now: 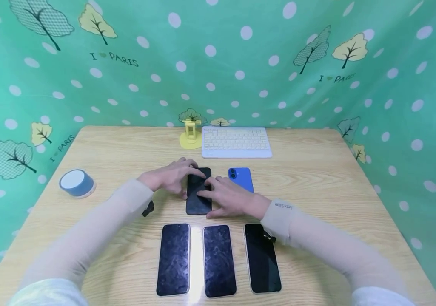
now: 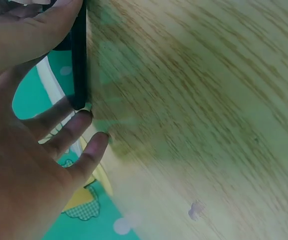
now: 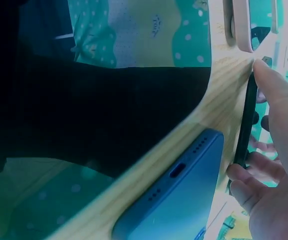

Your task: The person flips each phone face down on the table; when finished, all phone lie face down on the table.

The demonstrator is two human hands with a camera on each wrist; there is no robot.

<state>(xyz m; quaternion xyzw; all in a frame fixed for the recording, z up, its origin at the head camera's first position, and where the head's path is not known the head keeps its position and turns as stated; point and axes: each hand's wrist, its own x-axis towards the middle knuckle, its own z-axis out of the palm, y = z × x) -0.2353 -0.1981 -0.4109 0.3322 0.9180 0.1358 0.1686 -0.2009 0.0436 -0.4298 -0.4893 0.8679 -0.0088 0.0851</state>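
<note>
A smartphone with a black screen (image 1: 198,203) lies face up at the middle of the table, between both hands. My left hand (image 1: 172,176) holds it from its left side, with the thumb low at the left edge and a finger reaching over the upper screen. From the right, my right hand (image 1: 231,196) holds the same phone, fingers over the screen and thumb near the lower right corner. In the left wrist view the phone's dark edge (image 2: 80,60) shows beside the left thumb. A blue phone (image 1: 243,178) lies back up beyond the right hand.
Nearer the front edge lie three dark-screened phones: left (image 1: 173,259), middle (image 1: 219,261) and right (image 1: 263,263). At the back stand a yellow phone stand (image 1: 190,138) and a white keyboard (image 1: 237,142). A blue round speaker-like cylinder (image 1: 75,182) sits at left.
</note>
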